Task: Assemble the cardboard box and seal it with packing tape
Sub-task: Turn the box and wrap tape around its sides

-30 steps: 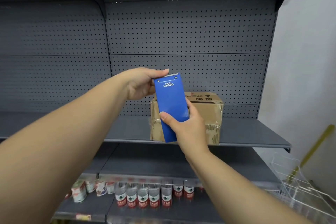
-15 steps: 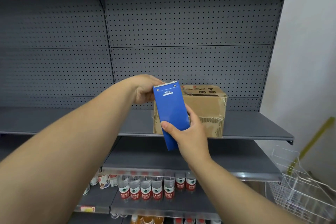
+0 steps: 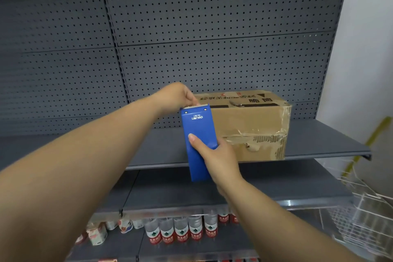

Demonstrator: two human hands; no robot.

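Dispenser (image 3: 197, 125), blue, "deli No.801" printed upside down, gripped by right hand (image 3: 219, 155); left hand (image 3: 176, 95) pinches its toothed top edge; cardboard box (image 3: 251, 125), Chinese print on top, sits on grey shelf (image 3: 319, 142) just behind

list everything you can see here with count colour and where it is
shelf: one, grey, mid-height
cardboard box: one, brown, patched with tape, on that shelf
tape dispenser: one, blue, before the box's left end
pegboard: grey, behind the shelf
water bottles: one row, red labels, lowest level in view
cartons: a few, white and red, left of the bottles
wire basket: one, white, lower right
left hand: pinches at the dispenser's toothed top edge
right hand: grips the dispenser's lower half
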